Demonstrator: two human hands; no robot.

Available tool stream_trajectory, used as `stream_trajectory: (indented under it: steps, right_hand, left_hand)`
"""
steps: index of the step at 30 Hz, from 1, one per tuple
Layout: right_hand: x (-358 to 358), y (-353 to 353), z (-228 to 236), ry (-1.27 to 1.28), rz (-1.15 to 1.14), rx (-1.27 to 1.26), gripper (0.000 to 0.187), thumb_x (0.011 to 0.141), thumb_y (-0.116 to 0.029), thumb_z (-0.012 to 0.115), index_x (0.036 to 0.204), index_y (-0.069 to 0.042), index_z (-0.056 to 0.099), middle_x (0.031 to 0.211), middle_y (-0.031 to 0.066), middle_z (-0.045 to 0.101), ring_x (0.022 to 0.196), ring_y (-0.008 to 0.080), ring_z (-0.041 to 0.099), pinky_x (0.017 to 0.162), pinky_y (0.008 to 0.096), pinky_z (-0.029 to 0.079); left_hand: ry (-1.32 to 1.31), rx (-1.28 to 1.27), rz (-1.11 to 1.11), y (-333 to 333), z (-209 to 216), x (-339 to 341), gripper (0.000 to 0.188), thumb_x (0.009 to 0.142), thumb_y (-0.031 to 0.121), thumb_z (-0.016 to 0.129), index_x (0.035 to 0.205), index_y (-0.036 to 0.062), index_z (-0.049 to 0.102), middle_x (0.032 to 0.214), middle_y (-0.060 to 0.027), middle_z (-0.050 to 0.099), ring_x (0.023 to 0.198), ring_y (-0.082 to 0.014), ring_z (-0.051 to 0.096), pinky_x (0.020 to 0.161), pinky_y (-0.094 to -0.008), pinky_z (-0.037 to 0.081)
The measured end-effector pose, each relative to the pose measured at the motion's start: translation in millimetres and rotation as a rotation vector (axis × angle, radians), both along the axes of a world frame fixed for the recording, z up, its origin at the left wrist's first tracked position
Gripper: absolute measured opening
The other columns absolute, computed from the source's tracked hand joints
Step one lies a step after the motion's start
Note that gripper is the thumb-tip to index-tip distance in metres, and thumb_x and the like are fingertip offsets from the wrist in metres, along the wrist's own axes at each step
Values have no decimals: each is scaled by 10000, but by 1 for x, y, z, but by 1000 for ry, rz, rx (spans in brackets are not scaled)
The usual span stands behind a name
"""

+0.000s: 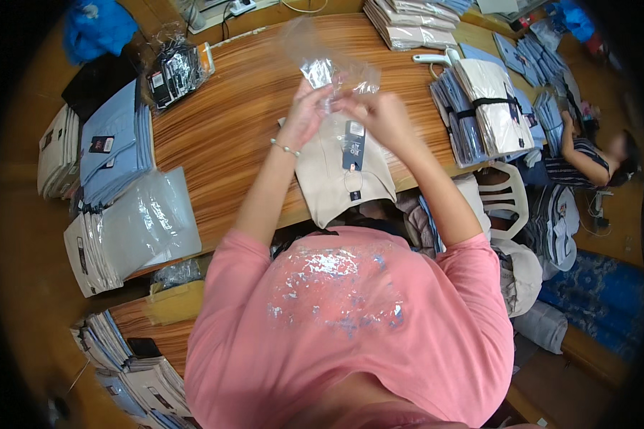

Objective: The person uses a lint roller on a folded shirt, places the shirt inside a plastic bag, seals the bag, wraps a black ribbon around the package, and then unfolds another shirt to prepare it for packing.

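Note:
A folded beige garment [318, 168] lies on the wooden table in front of me, its lower edge reaching the table's near edge. It carries a dark hang tag [353, 146] on a thin loop of string. Above its far end, both hands hold a crumpled clear plastic bag [319, 70], partly blurred. My left hand [308, 113], with a beaded bracelet at the wrist, is closed on the bag's lower part. My right hand [383, 120] pinches the bag's near edge beside it; its fingertips are slightly smeared by motion.
Blue folded garments [114, 143] and clear bags [154, 222] are stacked at left. Bagged tags [172, 75] lie at far left. A tape dispenser [436, 58] and strapped bundles [490, 107] stand at right. Another person [587, 157] works beyond a white plastic chair [508, 196].

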State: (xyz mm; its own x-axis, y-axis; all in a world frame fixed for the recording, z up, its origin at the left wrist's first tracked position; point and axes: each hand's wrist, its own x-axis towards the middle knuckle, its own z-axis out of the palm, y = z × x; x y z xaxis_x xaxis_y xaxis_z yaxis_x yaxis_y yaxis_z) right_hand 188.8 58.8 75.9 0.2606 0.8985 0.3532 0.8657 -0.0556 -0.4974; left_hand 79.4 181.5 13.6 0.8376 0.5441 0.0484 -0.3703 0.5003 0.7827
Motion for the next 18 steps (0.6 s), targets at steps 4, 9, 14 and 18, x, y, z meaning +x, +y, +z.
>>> stream_trajectory:
  steps: [4,9,14,18]
  right_hand:
    - [81,26,-28,964,-216,79,345,822,-259,647,1059,-11,607,934,114,637,781,178,603,684,314,500]
    - [76,54,-95,1602,237,-273,250,842,-202,631,1023,-32,604,784,29,603,680,101,558,636,234,484]
    - [96,64,-107,1310,120,-264,113,832,-156,639,889,-59,630,682,-32,569,570,40,491,545,194,438]
    - [114,65,-111,1180,186,-362,132,854,-183,623,924,-71,616,716,-51,554,557,20,432,516,158,385]
  left_hand:
    - [62,53,-190,18,7,-9,512,901,150,435,1362,81,224,1250,-219,478,976,-326,598,788,-413,525]
    - [-254,-421,-280,57,-44,-43,585,920,320,382,1410,84,166,1309,-266,396,1070,-382,529,928,-472,430]
    - [-210,-376,-12,27,-51,-66,721,896,525,400,1344,-29,291,1341,-243,377,1221,-335,418,1007,-468,363]
    - [232,-185,293,29,-78,-64,422,887,247,556,1201,-17,461,1189,-174,529,1112,-285,522,926,-393,452]
